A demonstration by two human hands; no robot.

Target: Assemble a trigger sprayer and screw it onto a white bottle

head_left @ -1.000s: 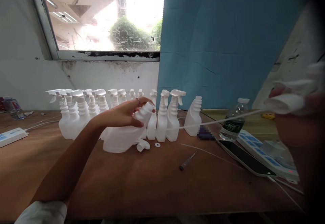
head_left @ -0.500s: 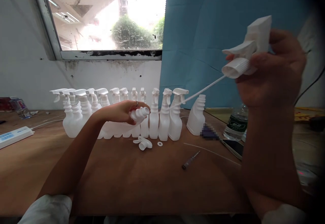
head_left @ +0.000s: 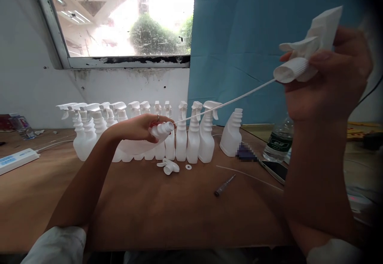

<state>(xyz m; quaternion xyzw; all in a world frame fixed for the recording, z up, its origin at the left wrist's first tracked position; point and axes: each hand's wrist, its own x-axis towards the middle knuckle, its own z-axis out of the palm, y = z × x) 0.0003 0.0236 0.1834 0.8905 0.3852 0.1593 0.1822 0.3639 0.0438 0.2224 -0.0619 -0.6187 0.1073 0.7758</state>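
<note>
My left hand (head_left: 143, 127) is wrapped round the neck of a white bottle (head_left: 134, 146), tilted with its open mouth facing right. Raised at the upper right, my right hand (head_left: 338, 64) grips a white spray head (head_left: 309, 50). A long thin tube (head_left: 239, 97) runs from that head down and left, its far end close beside the bottle's mouth. On the table below lie a loose spray head (head_left: 169, 166) and a small white ring (head_left: 188, 167).
Behind my left hand stands a row of white spray bottles (head_left: 181, 140). An uncapped bottle (head_left: 231, 136), screwdriver (head_left: 224, 186), loose tube (head_left: 248, 176), phone (head_left: 275, 170) and water bottle (head_left: 279, 144) are on the right. A power strip (head_left: 18, 160) lies left.
My right hand has moved up and right with the spray head. The tube's end has come from beside the row of bottles to the mouth of the held bottle.
</note>
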